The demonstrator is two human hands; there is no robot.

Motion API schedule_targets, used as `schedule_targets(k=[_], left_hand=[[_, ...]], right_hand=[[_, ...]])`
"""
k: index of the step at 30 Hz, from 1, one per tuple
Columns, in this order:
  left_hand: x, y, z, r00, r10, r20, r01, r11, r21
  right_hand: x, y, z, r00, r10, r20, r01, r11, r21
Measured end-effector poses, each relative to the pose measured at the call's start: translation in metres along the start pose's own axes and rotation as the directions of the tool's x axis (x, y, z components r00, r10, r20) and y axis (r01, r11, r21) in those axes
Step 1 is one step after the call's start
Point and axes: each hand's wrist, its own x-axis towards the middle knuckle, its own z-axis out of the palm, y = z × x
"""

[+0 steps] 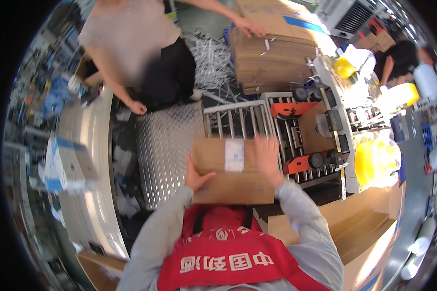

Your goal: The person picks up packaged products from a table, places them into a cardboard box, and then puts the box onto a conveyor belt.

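Observation:
A closed brown cardboard box (233, 188) lies in front of me, close to my body. Across its top seam runs a white label (234, 155) with faint print. My left hand (197, 175) grips the box's left side, its thumb over the top and its fingers along the edge. On the right end of the top rests my right hand (268, 160), fingers stretched out flat and slightly blurred. The underside of the box is hidden. Just beyond it is a roller conveyor (233, 121).
A taping machine with orange-red guides (296, 167) stands right of the box. Left lies a textured metal plate (167, 150). Another person (136, 43) stands at the far side, one hand on stacked flat cardboard (272, 63). An open carton (359, 233) is near right; yellow tape rolls (376, 162) lie beyond.

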Motion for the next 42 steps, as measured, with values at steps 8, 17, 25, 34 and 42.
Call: schedule_targets(k=[8, 17, 25, 34, 42], left_hand=[[0.012, -0.026, 0.042, 0.906, -0.316, -0.281, 0.274, 0.945, -0.178], [0.094, -0.043, 0.108, 0.947, -0.226, -0.228, 0.187, 0.966, -0.179], [0.178, 0.009, 0.179, 0.966, -0.253, -0.048, 0.238, 0.947, -0.215], [0.045, 0.079, 0.152, 0.742, -0.107, 0.662, 0.198, 0.978, -0.065], [-0.043, -0.067, -0.055, 0.6, -0.262, 0.756, -0.035, 0.935, 0.352]], right_hand=[[-0.046, 0.072, 0.051, 0.914, -0.406, 0.015, 0.405, 0.912, 0.058], [-0.007, 0.087, 0.048, 0.978, -0.064, -0.2, 0.081, 0.994, 0.076], [0.023, 0.189, 0.016, 0.924, -0.063, -0.376, 0.082, 0.996, 0.034], [-0.04, 0.107, 0.026, 0.85, 0.347, -0.398, -0.281, 0.935, 0.215], [-0.318, -0.107, -0.146, 0.615, 0.526, -0.587, -0.744, 0.634, -0.211]])
